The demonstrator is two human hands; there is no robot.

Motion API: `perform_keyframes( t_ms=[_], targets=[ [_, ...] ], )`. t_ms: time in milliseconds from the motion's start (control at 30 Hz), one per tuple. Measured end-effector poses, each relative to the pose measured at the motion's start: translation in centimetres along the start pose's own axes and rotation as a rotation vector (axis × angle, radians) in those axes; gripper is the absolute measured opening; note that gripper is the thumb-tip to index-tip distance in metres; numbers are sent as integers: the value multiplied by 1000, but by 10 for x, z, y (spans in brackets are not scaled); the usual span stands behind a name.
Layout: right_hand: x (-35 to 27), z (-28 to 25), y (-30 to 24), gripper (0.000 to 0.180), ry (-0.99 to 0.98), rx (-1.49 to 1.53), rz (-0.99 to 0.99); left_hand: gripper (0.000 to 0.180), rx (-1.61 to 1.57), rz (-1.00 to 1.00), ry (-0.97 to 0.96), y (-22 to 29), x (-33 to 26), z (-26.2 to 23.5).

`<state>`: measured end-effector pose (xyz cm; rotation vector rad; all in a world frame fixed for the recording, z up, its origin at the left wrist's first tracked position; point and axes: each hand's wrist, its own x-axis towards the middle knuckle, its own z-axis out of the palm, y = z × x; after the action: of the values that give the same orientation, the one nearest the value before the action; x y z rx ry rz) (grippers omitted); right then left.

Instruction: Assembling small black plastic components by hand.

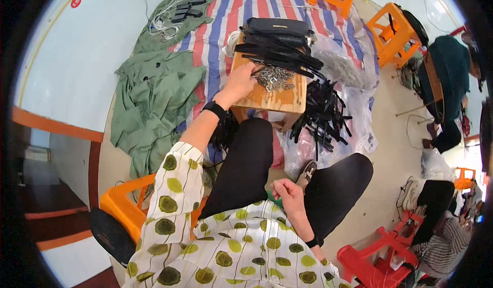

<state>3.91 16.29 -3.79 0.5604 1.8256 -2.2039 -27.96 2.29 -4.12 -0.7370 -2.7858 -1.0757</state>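
My left hand (pixel 241 84) reaches to the left side of a wooden stool (pixel 267 101). Its fingers are pinched together at the edge of a pile of small silver metal fittings (pixel 276 78); what is between the fingertips, if anything, is hidden. Black fabric straps (pixel 277 57) lie across the stool just beyond the fittings. Behind them sits a black bag (pixel 277 30) with a small metal plate on its front. My right hand (pixel 290 198) hovers over my lap with curled fingers, and I cannot make out whether it holds something small.
More black straps (pixel 322 110) hang in a heap right of the stool, beside clear plastic (pixel 359 116). Green cloth (pixel 156 93) lies on the striped sheet (pixel 218 23) at left. Orange stools (pixel 393 33) and a red chair (pixel 377 252) stand around. Other people sit at right.
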Motion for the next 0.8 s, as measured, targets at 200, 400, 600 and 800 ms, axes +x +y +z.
perform_keyframes(
  t_ms=[200, 400, 600, 800],
  targets=[
    [3, 1, 6, 21, 56, -134, -73, 21, 101, 174, 97, -17, 0, 14],
    [9, 8, 3, 22, 79, -121, -202, 22, -59, -85, 280, -9, -15, -12],
    [1, -5, -12, 18, 294, 155, -178, 11, -744, -395, -219, 129, -115, -23],
    [-14, -15, -36, 20, 249, 353, -279, 12, -1320, -624, -396, 151, -178, -13]
  ],
)
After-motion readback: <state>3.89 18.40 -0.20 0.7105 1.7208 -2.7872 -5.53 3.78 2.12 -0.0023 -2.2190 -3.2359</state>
